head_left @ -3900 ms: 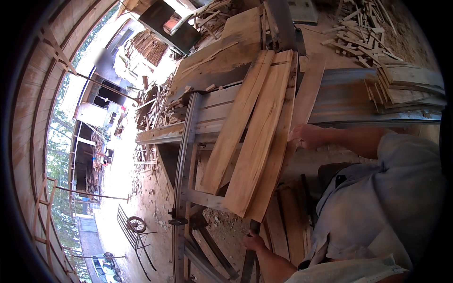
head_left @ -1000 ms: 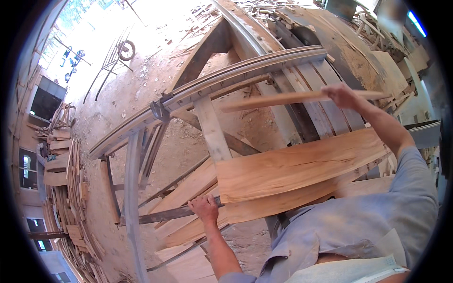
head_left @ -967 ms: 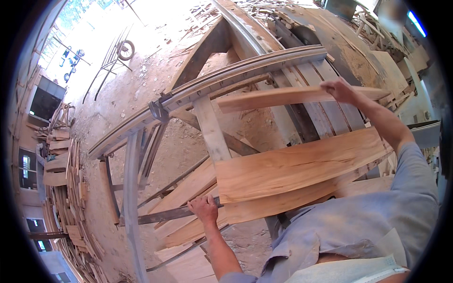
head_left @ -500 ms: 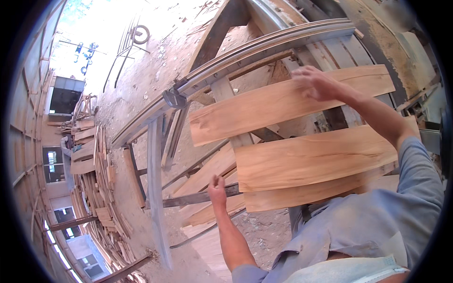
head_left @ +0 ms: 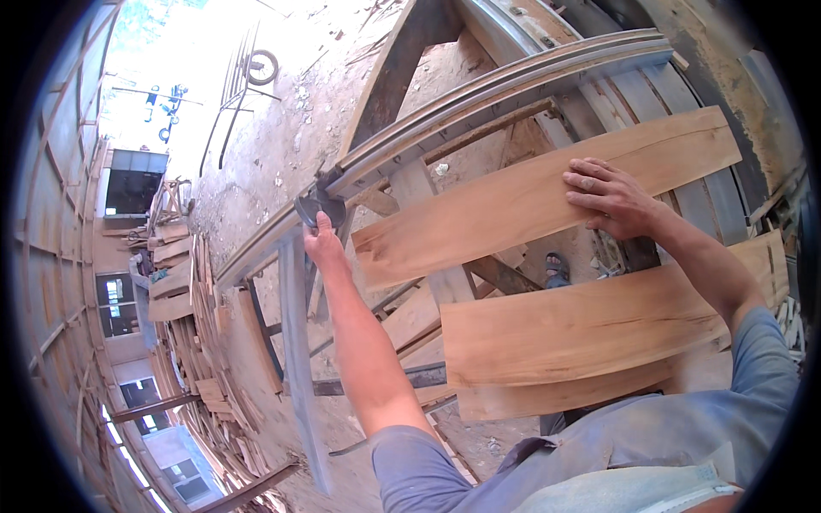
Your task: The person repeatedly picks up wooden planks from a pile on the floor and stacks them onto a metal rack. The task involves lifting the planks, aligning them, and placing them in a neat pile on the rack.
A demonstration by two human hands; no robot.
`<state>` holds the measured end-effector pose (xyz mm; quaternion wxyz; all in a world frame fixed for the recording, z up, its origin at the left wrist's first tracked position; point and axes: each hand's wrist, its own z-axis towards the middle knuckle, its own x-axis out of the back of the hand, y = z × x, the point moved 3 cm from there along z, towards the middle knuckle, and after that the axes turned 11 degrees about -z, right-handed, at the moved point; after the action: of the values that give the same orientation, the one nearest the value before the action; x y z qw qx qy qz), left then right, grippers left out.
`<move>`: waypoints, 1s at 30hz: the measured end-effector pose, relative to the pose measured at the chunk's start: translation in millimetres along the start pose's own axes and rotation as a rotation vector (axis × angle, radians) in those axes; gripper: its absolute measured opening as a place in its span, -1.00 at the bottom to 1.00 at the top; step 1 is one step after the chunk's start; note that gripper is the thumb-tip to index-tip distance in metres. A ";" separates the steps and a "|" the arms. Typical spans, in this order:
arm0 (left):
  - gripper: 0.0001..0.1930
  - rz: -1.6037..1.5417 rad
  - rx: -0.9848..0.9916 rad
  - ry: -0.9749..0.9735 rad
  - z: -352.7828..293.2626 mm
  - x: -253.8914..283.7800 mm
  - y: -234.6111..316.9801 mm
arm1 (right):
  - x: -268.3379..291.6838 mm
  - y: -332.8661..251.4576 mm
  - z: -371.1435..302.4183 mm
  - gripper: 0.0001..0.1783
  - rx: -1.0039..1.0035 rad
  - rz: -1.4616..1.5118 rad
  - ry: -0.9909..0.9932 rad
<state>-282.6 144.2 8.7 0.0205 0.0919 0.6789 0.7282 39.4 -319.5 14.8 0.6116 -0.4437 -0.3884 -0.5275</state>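
Note:
My left hand reaches forward to a dark metal stop fixed on the long metal rail; its fingers are closed on the near side of it, partly hidden. My right hand rests on the far wooden plank, fingers stretched across its top and its near edge by the thumb. That plank lies slantwise on the frame, its left end not far from the stop. Closer to my body, a second wide plank lies over another plank that shows along its near edge.
A pale metal leg stands below the rail at left. Grey slats run under the far plank's right end. Stacked boards line the wall at far left. A sandalled foot shows between the planks. A wheeled frame stands outside.
My left hand has moved forward from low beside the planks to the metal stop. My right hand, raised and blurred before, now lies on the far plank. The whole view has shifted slightly.

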 end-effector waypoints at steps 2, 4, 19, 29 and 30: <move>-0.47 0.224 -0.043 0.026 15.6 -9.3 -1.0 | -2.9 8.6 7.3 -0.35 0.001 0.024 0.002; -0.43 0.648 -0.154 0.134 18.8 -23.0 15.0 | -6.5 19.4 13.7 -0.36 0.003 0.039 0.002; -0.42 0.901 -0.269 0.102 17.6 -32.9 22.1 | -27.7 71.0 47.8 -0.57 -0.110 0.063 0.194; -0.18 0.761 -0.943 -0.206 -88.8 -189.0 32.3 | -14.8 140.0 -2.4 -0.71 -0.569 -0.113 0.366; -0.14 0.733 -0.883 -0.340 -96.7 -222.7 32.1 | -13.5 141.5 -5.9 -0.71 -0.583 -0.084 0.385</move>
<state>-76.4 12.0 11.0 -0.0874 0.4180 0.2233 0.8762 177.6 -314.0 -18.6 0.4989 -0.4755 -0.1168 -0.7151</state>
